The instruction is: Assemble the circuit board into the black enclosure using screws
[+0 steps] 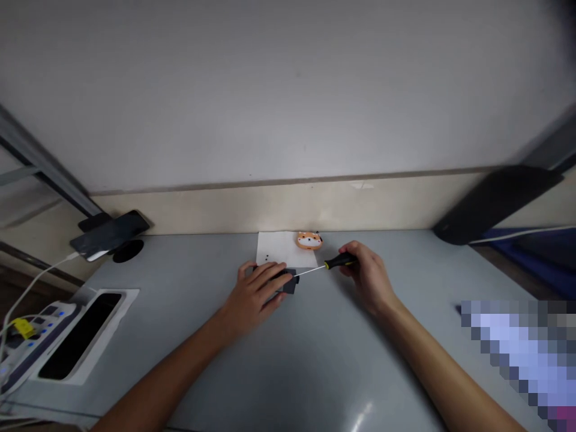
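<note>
My left hand [256, 293] lies over a small dark box-like object [288, 282] on the grey table [315, 360], fingers closed on it. My right hand [366, 273] grips a screwdriver [335, 262] with a black and yellow handle. Its thin metal shaft points left, its tip at the dark object. Behind them a white sheet of paper [281, 247] lies against the wall, with a few tiny dark specks on it. A small orange and white animal-shaped item [309, 240] rests at the paper's far right corner.
A phone [110, 234] leans on a stand at the back left, with a white cable. A white power strip [31, 336] and a dark tray [81, 339] lie at the left edge. A black lamp head [495, 201] hangs at the right. A blurred patch covers the lower right.
</note>
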Demonstrator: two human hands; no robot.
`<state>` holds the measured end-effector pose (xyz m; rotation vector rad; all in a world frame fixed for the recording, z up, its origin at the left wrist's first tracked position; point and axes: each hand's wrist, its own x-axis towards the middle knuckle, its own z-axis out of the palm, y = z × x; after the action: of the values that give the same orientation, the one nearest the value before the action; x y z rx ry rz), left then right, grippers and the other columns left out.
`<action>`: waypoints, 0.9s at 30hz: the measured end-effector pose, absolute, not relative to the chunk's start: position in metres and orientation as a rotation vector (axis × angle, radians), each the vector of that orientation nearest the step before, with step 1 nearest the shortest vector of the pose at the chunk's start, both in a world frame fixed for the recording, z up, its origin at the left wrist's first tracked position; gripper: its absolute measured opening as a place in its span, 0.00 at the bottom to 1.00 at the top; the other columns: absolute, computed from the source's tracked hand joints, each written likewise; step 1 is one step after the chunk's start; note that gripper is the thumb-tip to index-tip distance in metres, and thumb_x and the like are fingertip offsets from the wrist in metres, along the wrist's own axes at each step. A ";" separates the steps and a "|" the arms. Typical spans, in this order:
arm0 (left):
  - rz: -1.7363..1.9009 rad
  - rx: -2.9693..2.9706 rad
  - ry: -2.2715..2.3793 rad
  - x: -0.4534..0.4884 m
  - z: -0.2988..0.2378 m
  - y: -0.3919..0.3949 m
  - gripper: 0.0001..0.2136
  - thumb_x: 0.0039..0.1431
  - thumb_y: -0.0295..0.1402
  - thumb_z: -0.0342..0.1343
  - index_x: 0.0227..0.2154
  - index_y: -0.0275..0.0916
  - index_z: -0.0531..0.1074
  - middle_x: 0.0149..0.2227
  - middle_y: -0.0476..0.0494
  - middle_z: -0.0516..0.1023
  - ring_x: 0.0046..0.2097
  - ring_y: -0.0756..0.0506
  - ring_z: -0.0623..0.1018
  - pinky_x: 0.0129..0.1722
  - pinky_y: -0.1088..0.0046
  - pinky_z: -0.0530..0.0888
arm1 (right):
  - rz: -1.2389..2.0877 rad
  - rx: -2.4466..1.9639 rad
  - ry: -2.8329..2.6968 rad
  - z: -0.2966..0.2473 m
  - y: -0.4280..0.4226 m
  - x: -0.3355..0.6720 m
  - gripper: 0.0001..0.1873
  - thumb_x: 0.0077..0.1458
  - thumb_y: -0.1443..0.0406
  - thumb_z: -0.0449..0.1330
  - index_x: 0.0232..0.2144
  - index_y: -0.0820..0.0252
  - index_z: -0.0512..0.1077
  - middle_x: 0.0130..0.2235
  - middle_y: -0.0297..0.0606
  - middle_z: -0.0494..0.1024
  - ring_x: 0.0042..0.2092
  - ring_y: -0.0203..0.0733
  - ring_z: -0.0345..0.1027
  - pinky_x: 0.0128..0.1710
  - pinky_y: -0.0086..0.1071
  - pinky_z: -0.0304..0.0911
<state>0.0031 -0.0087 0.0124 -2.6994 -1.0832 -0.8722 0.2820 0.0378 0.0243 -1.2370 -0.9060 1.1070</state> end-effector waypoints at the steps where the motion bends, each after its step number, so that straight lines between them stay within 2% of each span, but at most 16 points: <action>1: -0.871 -2.706 -1.086 0.003 0.013 -0.009 0.15 0.73 0.34 0.49 0.59 0.44 0.68 0.62 0.40 0.73 0.63 0.44 0.72 0.63 0.59 0.56 | 1.100 -1.234 -0.916 0.025 0.038 0.282 0.12 0.55 0.57 0.60 0.26 0.59 0.74 0.25 0.32 0.66 0.25 0.33 0.58 0.22 0.28 0.54; 6: -0.872 -2.727 -1.086 0.005 0.017 -0.011 0.14 0.73 0.32 0.50 0.57 0.45 0.69 0.62 0.41 0.73 0.62 0.44 0.72 0.62 0.59 0.56 | 1.051 -1.247 -0.880 0.024 0.040 0.286 0.13 0.54 0.56 0.61 0.27 0.59 0.74 0.24 0.32 0.67 0.23 0.33 0.59 0.21 0.29 0.54; 12: -0.851 -2.707 -1.088 0.006 0.019 -0.011 0.13 0.72 0.28 0.50 0.54 0.45 0.71 0.60 0.42 0.75 0.59 0.44 0.74 0.60 0.58 0.59 | 1.022 -1.177 -0.919 0.015 0.042 0.282 0.15 0.56 0.52 0.62 0.35 0.57 0.76 0.26 0.31 0.68 0.24 0.34 0.58 0.23 0.30 0.52; 17: -0.861 -2.696 -1.057 0.007 0.020 -0.010 0.13 0.71 0.27 0.50 0.54 0.45 0.71 0.60 0.42 0.75 0.58 0.43 0.74 0.59 0.57 0.61 | 0.978 -1.296 -1.136 0.009 0.037 0.266 0.18 0.60 0.49 0.59 0.43 0.53 0.77 0.26 0.30 0.71 0.25 0.36 0.59 0.25 0.31 0.53; 20: -0.850 -2.706 -1.020 0.008 0.020 -0.010 0.14 0.70 0.26 0.51 0.55 0.44 0.71 0.59 0.43 0.76 0.56 0.43 0.75 0.57 0.59 0.65 | 0.887 -1.293 -1.337 0.006 0.034 0.256 0.20 0.61 0.49 0.58 0.46 0.53 0.77 0.35 0.36 0.80 0.34 0.42 0.69 0.33 0.34 0.62; 23: -0.840 -2.728 -0.937 0.009 0.019 -0.011 0.15 0.70 0.25 0.51 0.56 0.44 0.71 0.56 0.44 0.77 0.53 0.45 0.76 0.54 0.64 0.70 | 0.831 -1.222 -1.492 0.002 0.031 0.250 0.19 0.63 0.50 0.58 0.48 0.53 0.77 0.48 0.39 0.81 0.46 0.47 0.73 0.45 0.38 0.65; 27: -0.845 -2.694 -0.885 0.010 0.016 -0.012 0.18 0.70 0.25 0.51 0.59 0.44 0.70 0.56 0.45 0.78 0.49 0.46 0.79 0.49 0.67 0.75 | 0.830 -1.202 -1.598 -0.003 0.029 0.249 0.19 0.63 0.51 0.58 0.50 0.52 0.76 0.50 0.40 0.81 0.43 0.46 0.72 0.45 0.39 0.65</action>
<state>0.0096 -0.0120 0.0156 -2.6943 -0.8845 -0.8447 0.2490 0.0289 -0.0031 -1.2020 -1.5979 0.8301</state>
